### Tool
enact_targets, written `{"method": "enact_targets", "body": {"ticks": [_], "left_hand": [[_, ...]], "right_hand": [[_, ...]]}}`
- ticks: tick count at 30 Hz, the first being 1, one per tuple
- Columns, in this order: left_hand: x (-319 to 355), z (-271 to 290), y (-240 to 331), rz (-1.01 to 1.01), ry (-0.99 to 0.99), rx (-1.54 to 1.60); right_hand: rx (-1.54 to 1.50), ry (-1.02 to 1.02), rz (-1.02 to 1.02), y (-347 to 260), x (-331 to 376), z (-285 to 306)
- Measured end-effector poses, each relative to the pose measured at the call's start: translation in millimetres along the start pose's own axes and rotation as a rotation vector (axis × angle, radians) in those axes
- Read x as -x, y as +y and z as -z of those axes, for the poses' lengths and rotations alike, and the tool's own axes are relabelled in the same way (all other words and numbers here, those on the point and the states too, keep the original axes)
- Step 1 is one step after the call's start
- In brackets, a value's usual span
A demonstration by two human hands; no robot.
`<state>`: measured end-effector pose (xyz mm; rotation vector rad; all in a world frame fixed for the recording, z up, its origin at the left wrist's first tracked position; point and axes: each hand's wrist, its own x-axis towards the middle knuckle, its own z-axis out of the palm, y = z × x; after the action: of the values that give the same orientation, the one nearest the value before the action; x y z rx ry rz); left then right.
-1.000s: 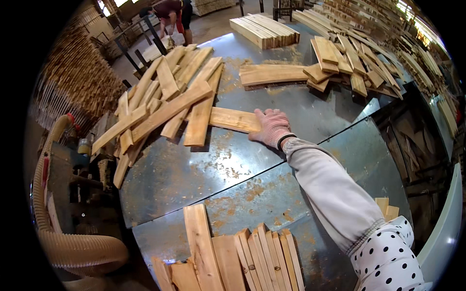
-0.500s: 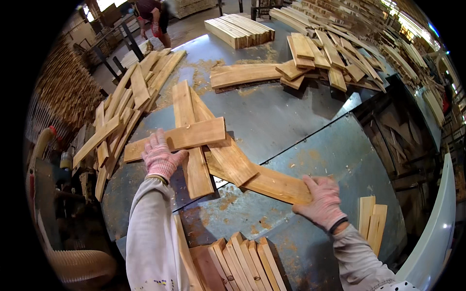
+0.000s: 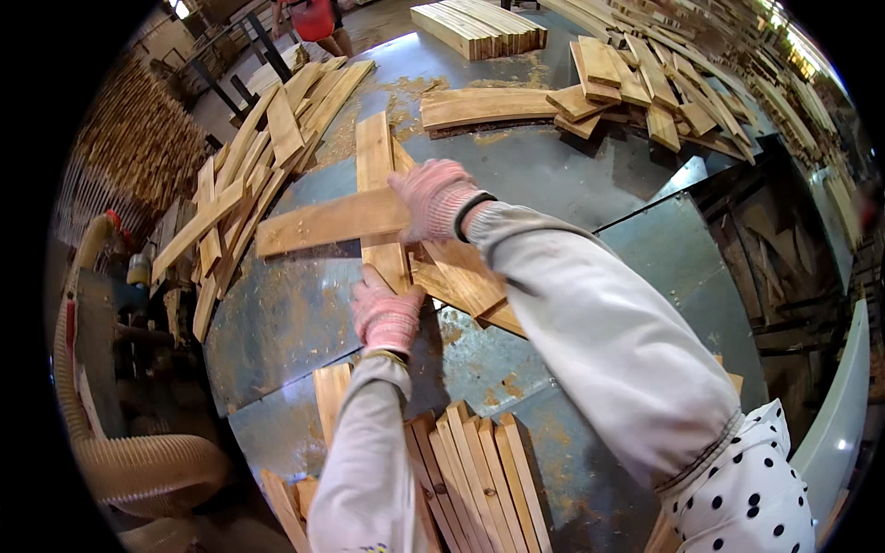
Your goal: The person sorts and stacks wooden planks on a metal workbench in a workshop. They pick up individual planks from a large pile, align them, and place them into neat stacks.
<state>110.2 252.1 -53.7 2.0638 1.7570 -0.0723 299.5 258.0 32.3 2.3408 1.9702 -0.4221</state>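
Both my hands wear pink-and-white knit gloves. My right hand (image 3: 437,199) is closed on the right end of a crosswise wooden board (image 3: 323,222). This board lies over a lengthwise board (image 3: 373,152), whose near end my left hand (image 3: 385,313) grips with thumb and fingers. The fingers' undersides are hidden. To the right, a slanting board (image 3: 466,274) rests on another board, partly covered by my right sleeve. All of these lie on a sawdust-strewn metal table (image 3: 313,300).
Loose boards are heaped at the left (image 3: 235,203) and far right (image 3: 636,88). A neat stack (image 3: 479,29) stands at the far edge. Upright boards (image 3: 484,479) stand at the near edge. A ribbed hose (image 3: 152,470) runs at the left. A person (image 3: 318,20) stands beyond the table.
My right hand has left the right-hand board and crossed over to the crosswise board's end. My left hand has moved from that crosswise board to the lengthwise board's near end. The view has shifted.
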Motion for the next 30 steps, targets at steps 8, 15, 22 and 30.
{"method": "enact_targets", "body": {"ticks": [8,15,22,30], "left_hand": [[40.9,69.7,-107.9,0.024,-0.554,1.537],[186.5,103.1,-198.4,-0.065,-0.667,1.838],[329.2,101.2,-264.9,0.143,-0.631,1.975],[435.4,43.2,-309.8,0.093,-0.642,1.774]], "right_hand": [[-0.357,0.122,-0.506,1.0,97.7,-46.2],[-0.3,0.094,-0.596,-32.0,69.6,-64.7],[-1.726,0.005,-0.137,22.1,210.1,-77.9],[-2.647,-0.268,-0.4,-41.0,543.3,-142.4]]}}
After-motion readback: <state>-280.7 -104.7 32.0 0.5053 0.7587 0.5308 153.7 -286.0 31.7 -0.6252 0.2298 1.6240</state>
